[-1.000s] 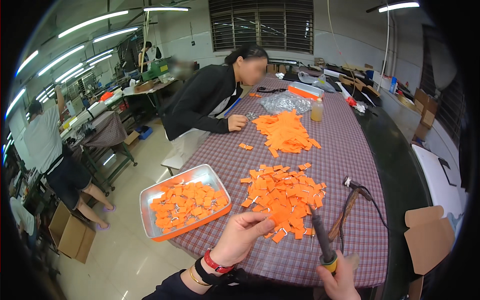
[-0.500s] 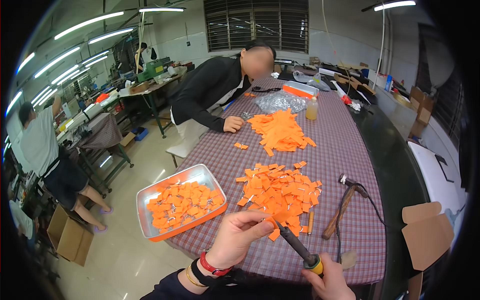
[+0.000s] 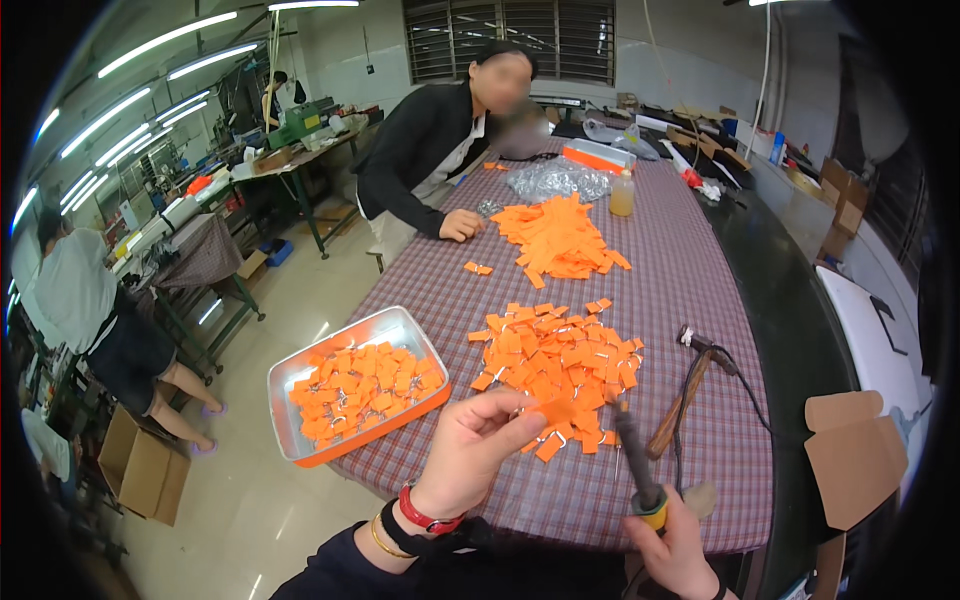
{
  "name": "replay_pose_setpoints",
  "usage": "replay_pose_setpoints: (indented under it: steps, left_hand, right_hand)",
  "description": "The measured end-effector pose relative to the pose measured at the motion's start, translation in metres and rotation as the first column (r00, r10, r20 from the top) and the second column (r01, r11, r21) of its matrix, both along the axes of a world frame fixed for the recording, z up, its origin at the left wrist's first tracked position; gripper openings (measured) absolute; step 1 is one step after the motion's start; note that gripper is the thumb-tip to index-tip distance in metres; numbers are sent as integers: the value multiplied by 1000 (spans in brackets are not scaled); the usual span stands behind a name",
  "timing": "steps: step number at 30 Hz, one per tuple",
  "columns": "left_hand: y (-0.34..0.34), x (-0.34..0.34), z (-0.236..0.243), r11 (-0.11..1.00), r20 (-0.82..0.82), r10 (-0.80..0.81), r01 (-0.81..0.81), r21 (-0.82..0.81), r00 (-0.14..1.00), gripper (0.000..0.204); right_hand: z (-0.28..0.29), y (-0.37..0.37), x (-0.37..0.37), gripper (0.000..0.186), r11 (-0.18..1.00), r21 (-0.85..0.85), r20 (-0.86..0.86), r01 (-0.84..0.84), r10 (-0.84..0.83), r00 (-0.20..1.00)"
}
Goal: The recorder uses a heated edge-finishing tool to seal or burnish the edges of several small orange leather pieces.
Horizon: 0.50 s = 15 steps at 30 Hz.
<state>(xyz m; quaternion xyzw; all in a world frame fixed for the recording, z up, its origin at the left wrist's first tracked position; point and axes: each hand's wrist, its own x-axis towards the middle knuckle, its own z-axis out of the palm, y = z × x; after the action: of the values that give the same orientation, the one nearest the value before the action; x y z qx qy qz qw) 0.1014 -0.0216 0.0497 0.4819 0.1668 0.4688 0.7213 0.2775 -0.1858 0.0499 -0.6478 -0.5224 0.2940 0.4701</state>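
My left hand (image 3: 468, 450) pinches a small orange tab (image 3: 552, 409) between thumb and fingers, over the near edge of a pile of orange tabs (image 3: 555, 350) with metal rings. My right hand (image 3: 682, 548) is wrapped round the yellow and black handle of a soldering iron (image 3: 636, 452). The iron points up and away, its tip apart from the tab and to its right. Left of the pile, an orange metal tray (image 3: 376, 427) holds more ringed tabs. Behind the iron, a thin wooden-handled tool is mostly hidden.
A hammer (image 3: 676, 410) and a black cord lie at right. Farther off are a heap of orange strips (image 3: 560, 238), a bottle of yellowish liquid (image 3: 622, 196) and a clear plastic bag (image 3: 558, 182). A co-worker's hand (image 3: 460, 226) rests on the checked tablecloth (image 3: 690, 270).
The soldering iron has swung right, away from the tab it was against. My left hand keeps the tab in nearly the same place. The co-worker at the far left side has raised their head.
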Motion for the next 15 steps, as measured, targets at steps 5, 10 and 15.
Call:
replay_pose_setpoints:
  steps: [5,10,15]
  left_hand:
    - [-18,10,-1,988,-135,-153,153,-11,979,14]
    - [-32,15,-4,939,-150,-343,338,-60,927,16]
    - [-34,16,-6,928,-192,-372,357,-107,908,18]
  right_hand:
    - [0,5,15,13,998,-40,-375,55,-66,925]
    - [25,26,0,18,987,150,-619,51,53,784]
    - [18,31,3,24,986,162,-607,-31,124,785]
